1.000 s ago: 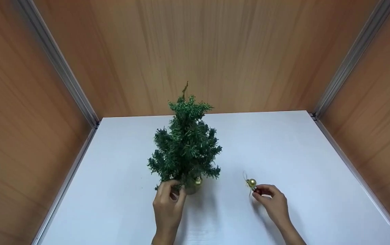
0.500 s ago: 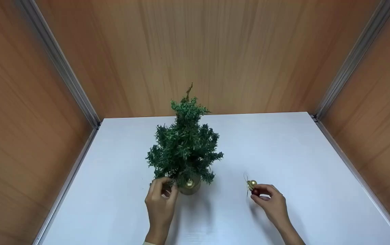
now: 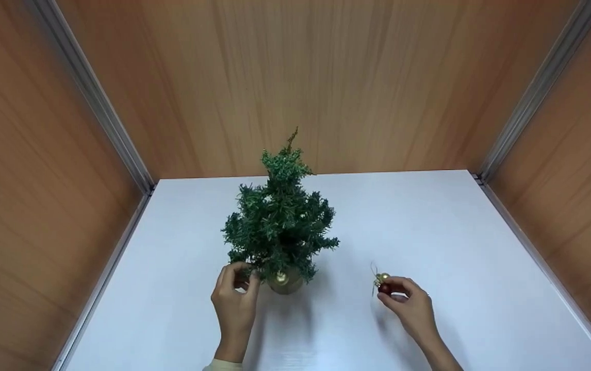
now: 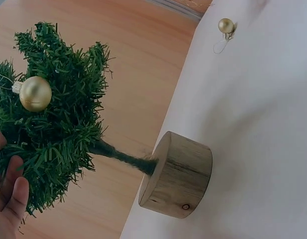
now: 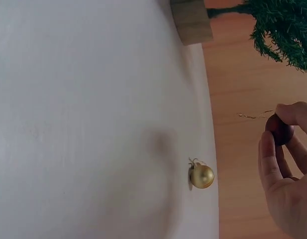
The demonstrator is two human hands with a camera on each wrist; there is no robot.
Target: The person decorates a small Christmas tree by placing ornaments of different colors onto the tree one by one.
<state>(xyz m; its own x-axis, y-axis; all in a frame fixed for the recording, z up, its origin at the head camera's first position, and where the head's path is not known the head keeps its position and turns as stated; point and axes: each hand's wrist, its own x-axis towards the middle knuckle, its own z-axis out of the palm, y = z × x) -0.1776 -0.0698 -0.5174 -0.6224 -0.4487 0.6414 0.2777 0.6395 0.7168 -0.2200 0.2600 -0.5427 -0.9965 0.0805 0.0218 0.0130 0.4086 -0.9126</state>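
Right hand (image 3: pixel 413 308) pinches red bauble (image 3: pixel 384 289) well in from table's right edge (image 3: pixel 540 288); left hand (image 3: pixel 236 301) apparently pinches tree (image 3: pixel 281 216).

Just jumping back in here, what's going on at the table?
A person's left hand grips a small green tree low on its left side. The tree stands on a wooden base, with a gold bauble hanging on it. The right hand holds a dark red bauble above the white table, where a second gold bauble lies.
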